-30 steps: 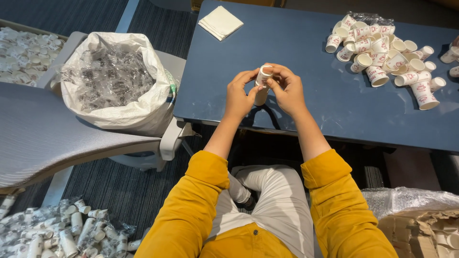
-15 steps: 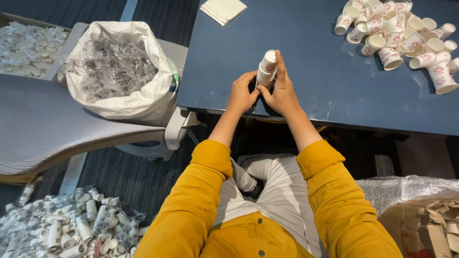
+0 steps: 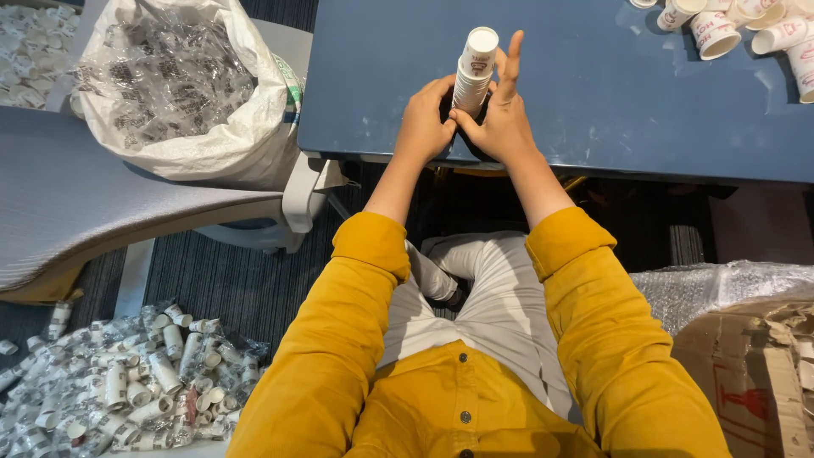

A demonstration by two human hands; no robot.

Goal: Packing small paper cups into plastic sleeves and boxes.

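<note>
Cups (image 3: 472, 75) — a short stack of white paper ones — stand upright at the near edge of the blue table (image 3: 593, 102), right between your two hands.

Start at the far left. A heap of small wrapped rolls (image 3: 127, 382) lies on the floor. Above it, a big white sack (image 3: 182, 93) full of clear wrappers rests on a grey chair (image 3: 76, 203), close enough for you to reach.

Next comes your left hand (image 3: 424, 127). Its fingers curl around the bottom of the stack, so the cups do not tip. Your right hand (image 3: 500, 119) presses the other side with its thumb and palm, but its pointing finger sticks straight up along the stack — likely to keep it lined up, though the far side is hidden.

At the far right, loose paper cups (image 3: 738, 25) lie tipped over on the table, well apart from your stack. Lower down sits bubble wrap (image 3: 729, 288) over a torn cardboard box (image 3: 755, 373).
</note>
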